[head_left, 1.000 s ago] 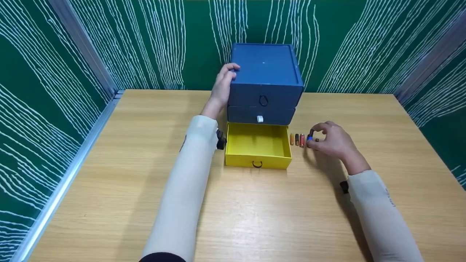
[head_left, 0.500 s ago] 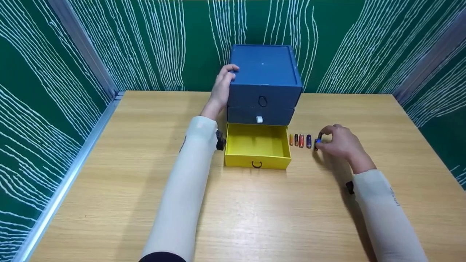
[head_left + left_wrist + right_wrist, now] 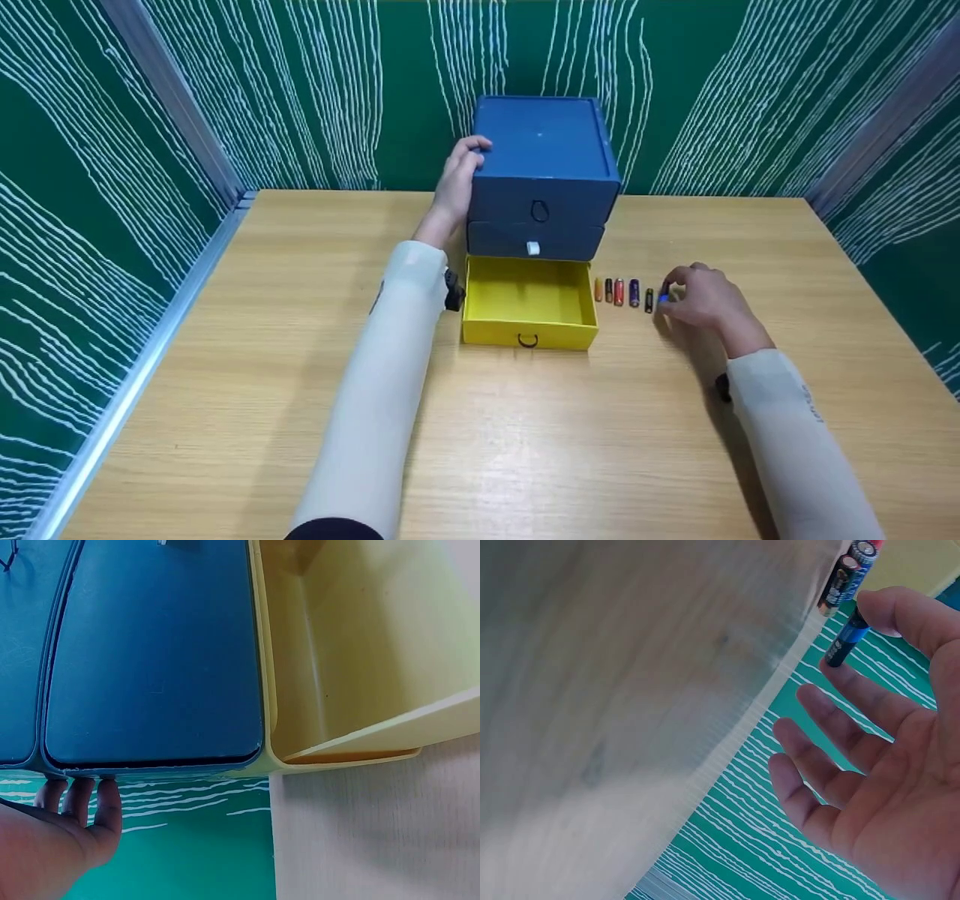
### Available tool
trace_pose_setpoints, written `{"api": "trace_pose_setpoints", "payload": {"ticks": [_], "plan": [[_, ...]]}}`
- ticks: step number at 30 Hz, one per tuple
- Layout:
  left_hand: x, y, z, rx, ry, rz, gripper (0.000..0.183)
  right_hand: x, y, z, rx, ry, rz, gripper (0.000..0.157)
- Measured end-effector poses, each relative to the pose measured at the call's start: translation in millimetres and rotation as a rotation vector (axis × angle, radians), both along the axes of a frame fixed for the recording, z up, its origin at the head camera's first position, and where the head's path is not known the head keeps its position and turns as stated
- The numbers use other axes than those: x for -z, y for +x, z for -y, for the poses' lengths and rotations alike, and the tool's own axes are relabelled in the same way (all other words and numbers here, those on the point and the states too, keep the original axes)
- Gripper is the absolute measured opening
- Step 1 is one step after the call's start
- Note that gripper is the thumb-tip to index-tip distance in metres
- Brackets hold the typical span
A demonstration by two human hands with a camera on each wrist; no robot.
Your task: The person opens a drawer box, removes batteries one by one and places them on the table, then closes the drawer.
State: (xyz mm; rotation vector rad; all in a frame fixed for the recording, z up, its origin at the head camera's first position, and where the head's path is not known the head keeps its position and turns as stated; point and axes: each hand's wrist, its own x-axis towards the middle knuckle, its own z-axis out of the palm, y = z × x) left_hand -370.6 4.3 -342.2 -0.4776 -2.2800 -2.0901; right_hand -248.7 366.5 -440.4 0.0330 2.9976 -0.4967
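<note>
In the head view my left hand point(image 3: 454, 184) rests on the left side of a blue drawer box point(image 3: 544, 139), fingertips over its top edge. The left wrist view shows its fingers point(image 3: 109, 802) against the box's side. Below, a yellow drawer point(image 3: 529, 334) is pulled out. My right hand point(image 3: 706, 300) pinches a black battery with a blue band point(image 3: 847, 639) between thumb and index finger, the other fingers spread. Left of it, a black battery point(image 3: 649, 301), a purple battery point(image 3: 634, 293), a red battery point(image 3: 619, 292) and others stand in a row.
The row of batteries runs right from the yellow drawer on the wooden table point(image 3: 480, 450). A white pull point(image 3: 533, 248) and a black loop point(image 3: 540, 211) stick out from the blue drawers. Green walls point(image 3: 420, 90) with white lines enclose the table.
My right hand has moved right along the row with the black and blue battery, uncovering the purple battery and then the black one. My left hand stays on the box.
</note>
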Motion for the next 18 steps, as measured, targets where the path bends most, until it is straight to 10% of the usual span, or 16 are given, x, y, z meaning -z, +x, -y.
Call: {"api": "trace_pose_setpoints", "payload": {"ticks": [18], "plan": [[-0.7, 0.1, -0.1, -0.006, -0.007, -0.007, 0.027, 1.3, -0.6, -3.0, 0.0, 0.079, 0.012, 0.051]]}}
